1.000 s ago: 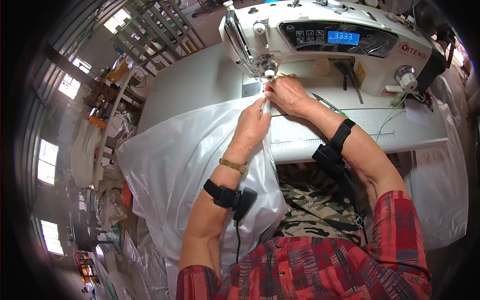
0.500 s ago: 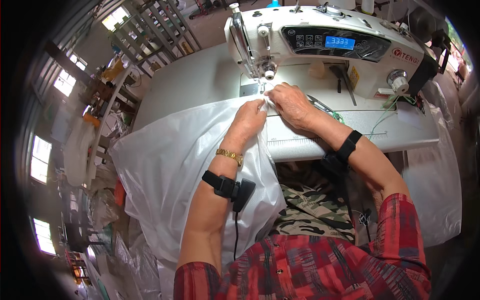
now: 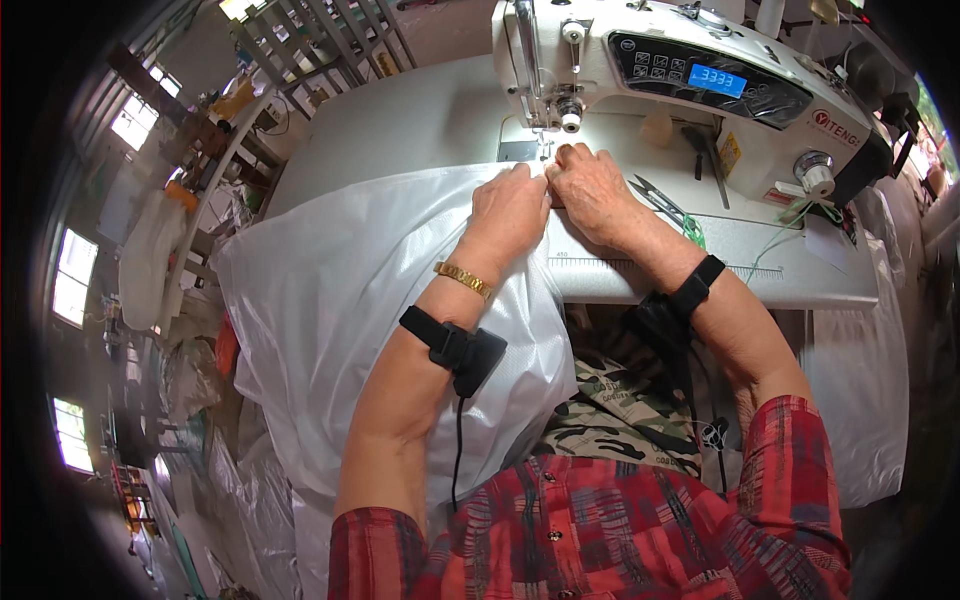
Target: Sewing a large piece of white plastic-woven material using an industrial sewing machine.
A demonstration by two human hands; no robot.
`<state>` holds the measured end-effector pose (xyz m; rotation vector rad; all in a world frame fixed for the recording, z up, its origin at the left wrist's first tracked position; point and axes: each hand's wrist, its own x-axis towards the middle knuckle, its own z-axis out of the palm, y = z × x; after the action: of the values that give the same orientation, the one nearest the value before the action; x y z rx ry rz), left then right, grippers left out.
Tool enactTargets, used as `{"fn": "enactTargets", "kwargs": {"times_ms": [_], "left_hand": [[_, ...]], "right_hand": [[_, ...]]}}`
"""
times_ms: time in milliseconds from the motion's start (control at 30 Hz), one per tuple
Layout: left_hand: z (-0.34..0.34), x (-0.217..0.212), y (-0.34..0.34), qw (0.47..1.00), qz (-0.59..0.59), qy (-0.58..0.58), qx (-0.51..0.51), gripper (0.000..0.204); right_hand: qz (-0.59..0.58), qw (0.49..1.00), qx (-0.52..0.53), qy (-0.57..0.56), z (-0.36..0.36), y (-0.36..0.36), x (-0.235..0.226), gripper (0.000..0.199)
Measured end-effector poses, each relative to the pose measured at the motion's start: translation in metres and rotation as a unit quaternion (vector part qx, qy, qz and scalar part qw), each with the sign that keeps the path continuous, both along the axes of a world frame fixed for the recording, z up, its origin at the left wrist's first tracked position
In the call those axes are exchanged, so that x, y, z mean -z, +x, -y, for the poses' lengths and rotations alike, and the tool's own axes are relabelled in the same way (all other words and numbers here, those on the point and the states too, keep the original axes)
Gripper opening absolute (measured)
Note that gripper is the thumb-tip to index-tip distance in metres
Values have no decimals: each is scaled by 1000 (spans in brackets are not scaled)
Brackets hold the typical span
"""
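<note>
Machine (image 3: 690, 70) on tbl (image 3: 390, 130), back R; cloth (image 3: 400, 250) over front edge, L, under L hand (image 3: 510, 208); snips (image 3: 660, 203) just R of R hand (image 3: 597, 195).

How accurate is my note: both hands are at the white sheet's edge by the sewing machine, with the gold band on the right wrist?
Wrong wrist: the head view shows the gold band on the left one. The rest holds: left hand and right hand at the white sheet's edge by the sewing machine.

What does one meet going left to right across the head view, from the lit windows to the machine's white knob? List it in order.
Lit windows → white sheet → left hand → right hand → dark snips → white knob.
</note>
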<state>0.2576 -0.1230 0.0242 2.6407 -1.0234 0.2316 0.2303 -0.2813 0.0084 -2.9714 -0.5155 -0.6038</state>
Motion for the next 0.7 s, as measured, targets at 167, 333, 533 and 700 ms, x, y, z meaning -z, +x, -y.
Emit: {"fn": "enactTargets", "kwargs": {"times_ms": [167,333,533,700], "left_hand": [[-13,17,-5,994,90,-43,34,26],[-14,23,0,995,73,-58,33,29],[-10,21,5,995,72,-61,32,28],[-9,22,10,994,83,-58,33,27]], "right_hand": [[4,1000,0,-7,-7,6,3,19],[35,999,-2,18,-7,11,6,19],[75,997,-4,22,-2,12,9,18],[64,998,8,20,-2,13,10,17]]}}
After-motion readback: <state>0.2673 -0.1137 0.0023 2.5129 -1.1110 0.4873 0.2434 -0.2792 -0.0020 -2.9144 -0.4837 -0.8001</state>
